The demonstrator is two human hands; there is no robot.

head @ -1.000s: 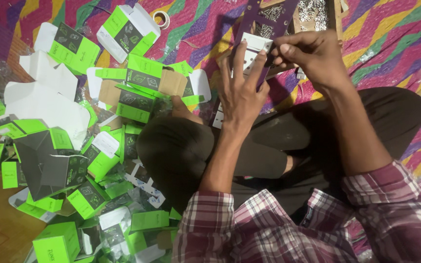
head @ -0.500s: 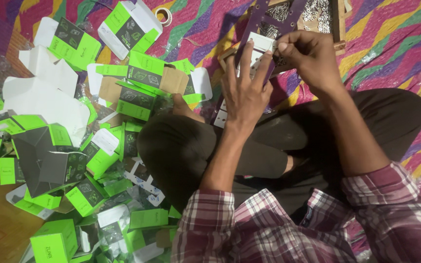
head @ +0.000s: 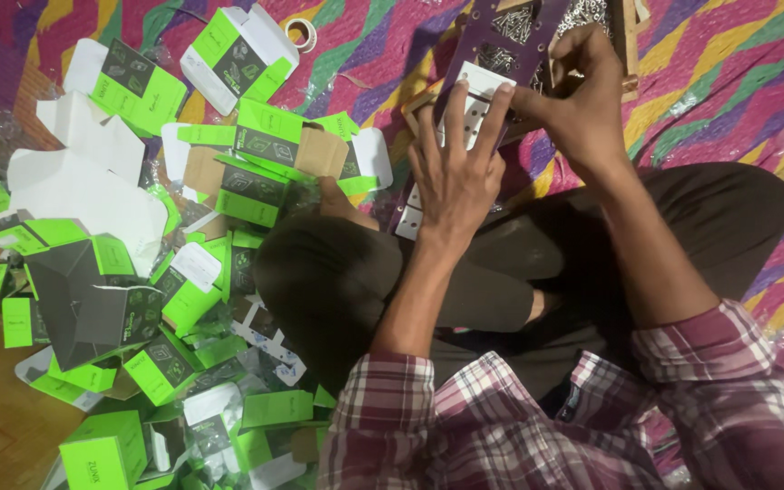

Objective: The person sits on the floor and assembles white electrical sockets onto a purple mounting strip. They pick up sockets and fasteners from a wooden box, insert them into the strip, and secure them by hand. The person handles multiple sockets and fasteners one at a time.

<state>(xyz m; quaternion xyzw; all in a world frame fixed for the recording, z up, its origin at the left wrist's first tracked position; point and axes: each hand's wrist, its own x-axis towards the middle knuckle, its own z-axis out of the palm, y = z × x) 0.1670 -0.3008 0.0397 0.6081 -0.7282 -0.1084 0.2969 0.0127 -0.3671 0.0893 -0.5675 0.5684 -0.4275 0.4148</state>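
- One white plastic socket plate (head: pixel 475 107) with rows of small holes is held up in front of the person, over a purple perforated panel (head: pixel 519 45) that stands tilted at the top of the view.
- Two more white socket plates (head: pixel 408 210) lie stacked on the striped cloth just beside the left knee.
- One roll of clear tape (head: pixel 300 34) rests on the multicoloured zigzag cloth (head: pixel 710 91), well apart from the hands.
- Green-and-black printed cardboard cartons (head: pixel 260 159) lie in a loose heap on the person's left; they are too many and too overlapped to count exactly, well over a dozen, some flat and some folded up.
- Several plain white unfolded carton blanks (head: pixel 83 195) sit among them.
- Left hand (head: pixel 454 172): palm away from the camera, fingers spread and pointing up, fingertips pressed on the plate's lower face; forearm rises straight from the plaid sleeve.
- Right hand (head: pixel 583 91): curled over the plate's upper right edge, thumb and fingers pinching it, wrist bent inward.
- Both hands are together, clamped on the same plate.
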